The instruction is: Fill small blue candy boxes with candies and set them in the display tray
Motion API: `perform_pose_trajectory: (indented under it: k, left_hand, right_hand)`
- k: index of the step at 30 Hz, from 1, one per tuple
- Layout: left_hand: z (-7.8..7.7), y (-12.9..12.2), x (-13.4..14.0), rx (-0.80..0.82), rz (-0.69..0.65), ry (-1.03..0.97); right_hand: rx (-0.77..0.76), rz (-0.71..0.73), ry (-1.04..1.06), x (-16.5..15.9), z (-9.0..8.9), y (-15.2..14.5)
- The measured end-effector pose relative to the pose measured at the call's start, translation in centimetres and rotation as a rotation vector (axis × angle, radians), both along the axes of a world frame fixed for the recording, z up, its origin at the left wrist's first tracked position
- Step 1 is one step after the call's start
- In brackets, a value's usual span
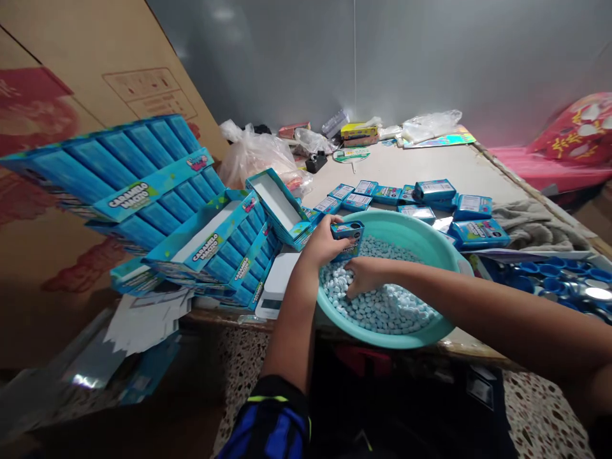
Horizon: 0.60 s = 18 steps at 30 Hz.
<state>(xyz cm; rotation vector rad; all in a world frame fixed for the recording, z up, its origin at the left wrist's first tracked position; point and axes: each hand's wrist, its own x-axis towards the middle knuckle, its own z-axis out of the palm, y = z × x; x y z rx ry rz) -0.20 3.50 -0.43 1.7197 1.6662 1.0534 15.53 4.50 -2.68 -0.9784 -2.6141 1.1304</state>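
My left hand grips a small blue printed candy tin over the far left side of a turquoise plastic basin. Its thumb lies across the tin's printed face. Pale blue candies cover the bottom of the basin. Just below the tin, my right hand has its curled fingers in the candies, with some of them between thumb and fingers. The fingertips are partly hidden there.
Blue display boxes of candy packs are stacked at the left, near an open display tray. A white flat device sits beside the basin. Blue tins lie behind it. A grey cloth and open blue containers are at right.
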Motion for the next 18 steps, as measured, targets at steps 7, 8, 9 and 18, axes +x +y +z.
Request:
perform_pose_trajectory:
  k: [7, 8, 9, 18]
  left_hand:
    - [0.2, 0.3, -0.2, -0.009, -0.057, -0.042]
    - [0.3, 0.3, -0.1, -0.004, -0.064, -0.033]
    - [0.3, 0.2, -0.1, -0.002, -0.074, -0.02]
    - [1.5, -0.5, 0.6, -0.063, -0.321, 0.065]
  right_hand:
    - [-0.299, 0.006, 0.001, 2.8, 4.0, 2.1]
    - [-0.323, -0.021, 0.058, 3.4, 4.6, 2.4]
    - [-0.349, -0.057, 0.128, 3.9, 5.0, 2.8]
    - [-0.478, -0.498, 0.835, 3.4, 5.1, 4.0]
